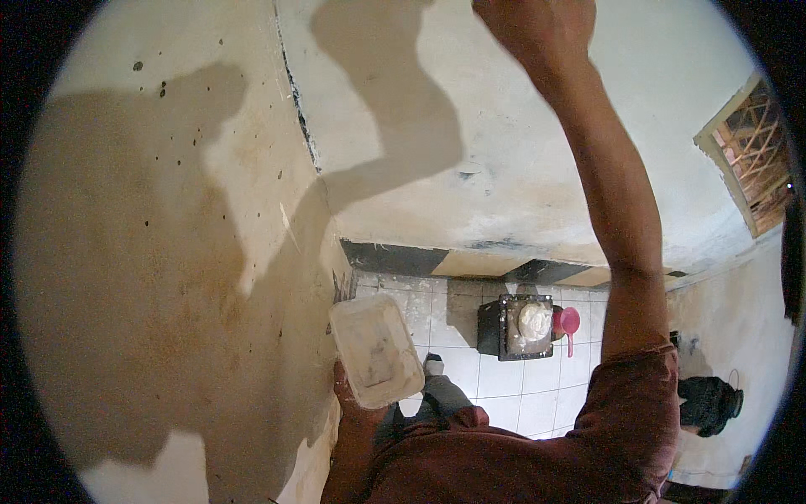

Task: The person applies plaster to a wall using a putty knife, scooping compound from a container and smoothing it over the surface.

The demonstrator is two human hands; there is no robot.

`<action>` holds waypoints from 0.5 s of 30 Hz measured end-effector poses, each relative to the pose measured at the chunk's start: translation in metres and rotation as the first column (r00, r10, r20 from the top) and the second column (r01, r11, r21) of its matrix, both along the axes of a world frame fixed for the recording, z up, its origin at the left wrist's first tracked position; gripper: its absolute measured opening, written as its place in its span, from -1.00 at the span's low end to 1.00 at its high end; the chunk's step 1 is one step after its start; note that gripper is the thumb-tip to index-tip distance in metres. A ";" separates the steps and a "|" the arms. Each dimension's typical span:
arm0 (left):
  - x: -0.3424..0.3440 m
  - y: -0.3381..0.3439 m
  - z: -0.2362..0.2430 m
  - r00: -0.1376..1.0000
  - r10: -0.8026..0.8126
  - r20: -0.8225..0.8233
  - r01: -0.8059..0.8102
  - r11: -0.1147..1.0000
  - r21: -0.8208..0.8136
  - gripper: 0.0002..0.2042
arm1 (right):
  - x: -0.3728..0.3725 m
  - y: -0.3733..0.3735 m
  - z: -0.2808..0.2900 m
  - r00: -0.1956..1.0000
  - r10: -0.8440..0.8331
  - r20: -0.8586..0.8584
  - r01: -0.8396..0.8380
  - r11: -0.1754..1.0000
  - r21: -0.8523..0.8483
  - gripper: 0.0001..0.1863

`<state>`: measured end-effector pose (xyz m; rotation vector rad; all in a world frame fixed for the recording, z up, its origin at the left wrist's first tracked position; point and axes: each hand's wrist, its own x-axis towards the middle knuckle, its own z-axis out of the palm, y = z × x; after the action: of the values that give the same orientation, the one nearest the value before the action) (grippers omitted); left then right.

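Note:
My left hand [351, 393] grips a rectangular, whitish plastic tub [348, 332] from below, close to the left wall. The tub's inside is smeared with pale residue, and grey patches show on its bottom. High up in front of the facing wall [520, 151] is my right hand [544, 29], with the arm stretched upward. Its fingers are cut off by the top edge of the picture, so I cannot see whether they hold anything.
Below on the white tiled floor [499, 378] stands a black box [491, 328] with a whitish lump [535, 322] on top. Beside it is a pink dipper [570, 321]. A stained wall [151, 277] rises close on my left. A lattice opening [760, 155] and a dark object [705, 405] are at right.

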<state>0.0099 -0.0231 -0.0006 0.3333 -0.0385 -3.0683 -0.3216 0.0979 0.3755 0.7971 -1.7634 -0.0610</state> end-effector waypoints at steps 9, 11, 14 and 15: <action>-0.001 -0.015 -0.014 0.999 -0.035 0.029 0.034 0.999 0.016 -0.46 | -0.062 -0.029 -0.353 0.989 -0.078 0.126 0.058 0.985 0.160 -0.43; -0.001 -0.018 -0.011 0.999 -0.010 0.044 0.009 1.000 0.019 -0.43 | -0.011 -0.012 -0.429 0.876 -0.034 0.480 -0.093 0.967 0.237 -0.35; 0.007 -0.027 -0.018 0.999 0.040 -0.002 -0.040 0.998 0.048 -0.42 | 0.015 -0.013 -0.390 0.808 0.040 0.587 -0.211 0.951 0.225 -0.38; 0.004 -0.027 -0.021 0.996 0.051 -0.075 -0.044 0.995 0.091 -0.44 | 0.013 -0.017 -0.348 0.846 0.041 0.532 -0.170 0.966 0.197 -0.39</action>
<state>0.0143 -0.0499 -0.0215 0.2163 0.1086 -3.0383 -0.3082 0.0806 0.0272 1.1675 -2.2534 0.0258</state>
